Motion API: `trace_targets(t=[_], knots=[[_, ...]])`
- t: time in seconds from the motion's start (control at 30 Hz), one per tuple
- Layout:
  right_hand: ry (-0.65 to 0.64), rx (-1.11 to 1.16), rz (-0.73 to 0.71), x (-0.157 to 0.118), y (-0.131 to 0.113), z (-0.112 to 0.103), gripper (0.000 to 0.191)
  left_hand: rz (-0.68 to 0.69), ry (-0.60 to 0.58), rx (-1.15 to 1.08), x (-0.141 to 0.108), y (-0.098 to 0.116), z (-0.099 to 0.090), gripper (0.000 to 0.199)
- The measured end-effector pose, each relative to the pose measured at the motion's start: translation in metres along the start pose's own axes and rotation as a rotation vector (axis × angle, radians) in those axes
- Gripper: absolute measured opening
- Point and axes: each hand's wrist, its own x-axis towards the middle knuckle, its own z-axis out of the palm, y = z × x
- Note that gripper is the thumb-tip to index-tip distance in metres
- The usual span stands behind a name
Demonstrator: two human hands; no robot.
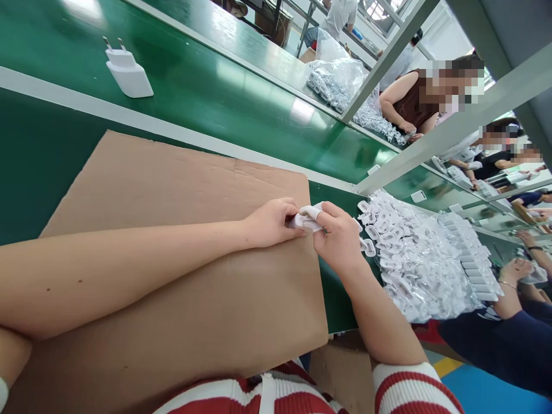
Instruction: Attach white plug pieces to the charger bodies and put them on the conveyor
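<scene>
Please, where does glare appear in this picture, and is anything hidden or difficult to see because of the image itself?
Head view: white glare patches lie on the green surface, strongest at upper left; head view: glints on the plastic at right make small parts hard to separate; head view: pixelation hides some faces.

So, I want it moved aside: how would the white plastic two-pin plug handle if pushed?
The white plastic two-pin plug probably slides readily on the glossy green surface. Its moulded-looking body suggests stiffness. Its angular, flat-sided shape should make rolling unlikely.
</scene>
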Motion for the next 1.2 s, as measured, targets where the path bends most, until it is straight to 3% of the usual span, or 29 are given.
trace_targets(t=[0.17,0.47,0.6,0.7,0.83,0.9,0.97,1.07,1.13,1.2], knots=[[0.012,-0.039,0.051,0.001,-0.004,0.001,0.028,-0.015,0.022,0.003,-0.001,0.003,0.001,0.031],[-0.001,0.091,0.297,-0.007,-0.009,0.011,0.031,-0.019,0.095,0.095,-0.003,0.004,0.007,0.034],[-0.010,0.138,0.336,-0.011,-0.014,0.016,0.044,0.087,0.090,0.179,-0.005,0.008,0.009,0.028],[-0.019,0.258,0.441,-0.014,-0.013,0.018,0.041,0.125,0.054,0.195,-0.005,0.010,0.006,0.040],[-0.010,0.426,0.495,-0.017,0.006,0.004,0.046,0.080,0.053,0.326,-0.005,0.010,0.003,0.032],[-0.056,0.260,0.500,-0.019,0.023,-0.009,0.050,0.055,0.052,0.340,-0.006,0.011,0.004,0.034],[-0.211,-0.011,0.591,-0.023,0.039,-0.019,0.052,-0.008,0.044,0.255,-0.008,0.015,0.006,0.037],[-0.404,-0.181,0.746,-0.025,0.057,-0.021,0.041,-0.225,-0.011,0.038,-0.005,0.024,0.004,0.050],[-0.395,-0.151,0.768,-0.022,0.062,-0.017,0.031,-0.355,-0.026,-0.053,0.006,0.027,-0.006,0.062],[-0.365,-0.123,0.756,-0.019,0.063,-0.013,0.032,-0.370,0.057,-0.011,0.026,0.025,-0.025,0.067]])
